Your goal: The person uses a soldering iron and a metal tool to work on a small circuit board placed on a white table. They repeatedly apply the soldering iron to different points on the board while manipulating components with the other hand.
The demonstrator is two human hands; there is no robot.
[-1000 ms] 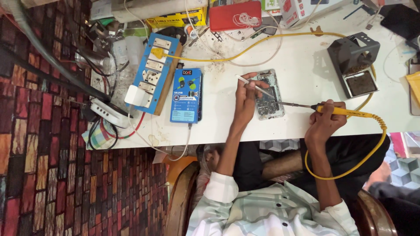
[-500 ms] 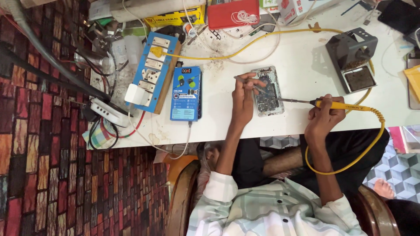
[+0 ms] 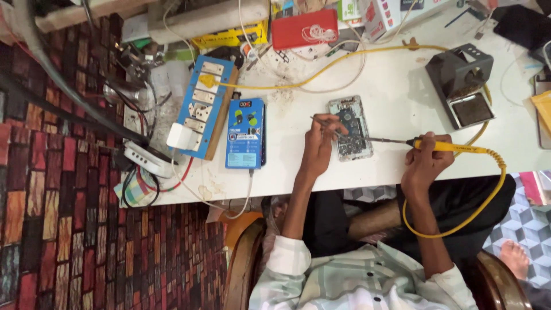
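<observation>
An opened phone (image 3: 350,127) with its circuit board exposed lies on the white table (image 3: 390,80). My left hand (image 3: 317,144) rests at the phone's left edge and pinches a thin metal tool (image 3: 324,121) whose tip points onto the board. My right hand (image 3: 425,162) grips the yellow handle of a soldering iron (image 3: 442,147). The iron's thin tip reaches left to the phone's right side. Its yellow cable (image 3: 459,221) loops down over my lap.
A dark soldering iron stand (image 3: 462,86) sits to the right of the phone. A blue box (image 3: 245,133) and a blue power strip (image 3: 201,106) lie to the left, and a red case (image 3: 304,27) at the back among tangled cables. Patterned brick flooring (image 3: 57,229) is on the left.
Both hands stay at the phone. My left hand has shifted slightly along the phone's edge with the thin tool, and the iron's tip remains at the board.
</observation>
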